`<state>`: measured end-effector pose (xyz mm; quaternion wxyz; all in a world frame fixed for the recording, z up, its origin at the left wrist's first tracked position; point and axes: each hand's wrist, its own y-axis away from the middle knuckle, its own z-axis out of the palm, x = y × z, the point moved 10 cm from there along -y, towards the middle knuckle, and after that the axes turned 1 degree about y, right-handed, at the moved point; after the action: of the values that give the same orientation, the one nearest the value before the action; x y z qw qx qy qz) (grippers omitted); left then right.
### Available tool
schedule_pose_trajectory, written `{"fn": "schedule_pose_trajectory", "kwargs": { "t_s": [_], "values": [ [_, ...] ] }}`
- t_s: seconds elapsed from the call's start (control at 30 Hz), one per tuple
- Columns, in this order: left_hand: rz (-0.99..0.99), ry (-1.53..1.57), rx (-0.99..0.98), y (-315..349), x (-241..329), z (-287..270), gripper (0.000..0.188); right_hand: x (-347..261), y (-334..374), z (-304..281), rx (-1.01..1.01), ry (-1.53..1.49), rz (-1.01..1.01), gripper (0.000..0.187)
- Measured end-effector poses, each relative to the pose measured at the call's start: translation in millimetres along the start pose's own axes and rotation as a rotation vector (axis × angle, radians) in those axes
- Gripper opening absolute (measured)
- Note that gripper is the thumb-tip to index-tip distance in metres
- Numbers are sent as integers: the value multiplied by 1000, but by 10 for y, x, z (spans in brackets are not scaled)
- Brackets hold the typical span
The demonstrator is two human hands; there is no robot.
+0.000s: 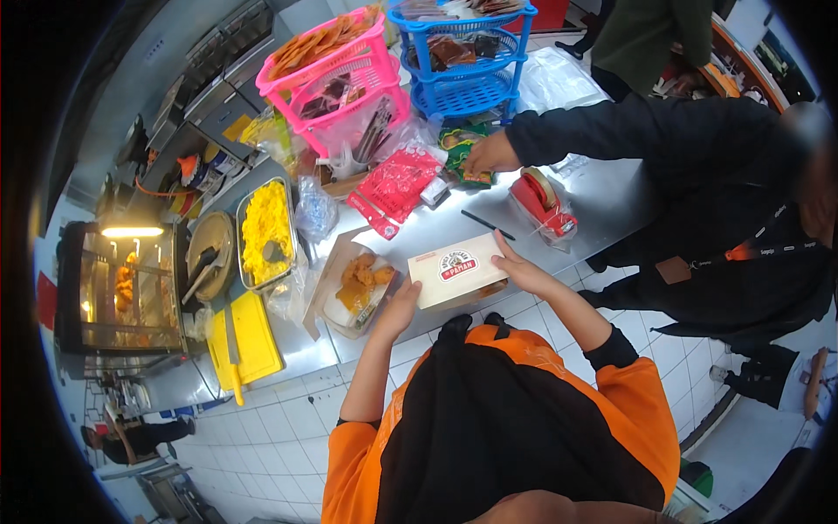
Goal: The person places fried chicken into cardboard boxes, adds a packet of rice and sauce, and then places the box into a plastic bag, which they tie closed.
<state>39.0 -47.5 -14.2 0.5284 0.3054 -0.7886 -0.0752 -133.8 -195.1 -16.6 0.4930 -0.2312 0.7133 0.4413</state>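
Between my two hands is a closed cardboard takeaway box (454, 272) with a pale lid and a red-and-black printed label. My left hand (401, 304) grips its left end, and my right hand (522, 267) holds the right end, thumb on the lid's edge. The box is at the table's near edge, close to my apron. Just left of it an open takeaway box (319, 278) contains pieces of fried chicken (377, 274) and an orange-brown flat piece (353, 295). A black pen (489, 224) lies beyond the closed box.
Across the table, a person's hand (491, 157) touches green packets. Pink (319, 131) and blue (463, 92) basket racks stand behind a red packet (394, 188). Leftward are a tray of yellow food (264, 229), a knife (231, 336) on a yellow cutting board (260, 345), and a lit food cabinet (122, 293).
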Motion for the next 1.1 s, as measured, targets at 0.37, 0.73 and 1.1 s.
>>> {"fn": "schedule_pose_trajectory", "kwargs": {
  "t_s": [0.37, 0.73, 1.1],
  "values": [
    [80, -359, 254, -9, -67, 67, 46, -77, -125, -176, 229, 309, -157, 52],
    [-50, -143, 188, -5, -6, -4, 44, -118, 35, -33, 313, -196, -86, 56],
    [17, -4, 188, -54, -69, -15, 63, -256, 42, -170, 446, 397, -370, 42]
  ]
}}
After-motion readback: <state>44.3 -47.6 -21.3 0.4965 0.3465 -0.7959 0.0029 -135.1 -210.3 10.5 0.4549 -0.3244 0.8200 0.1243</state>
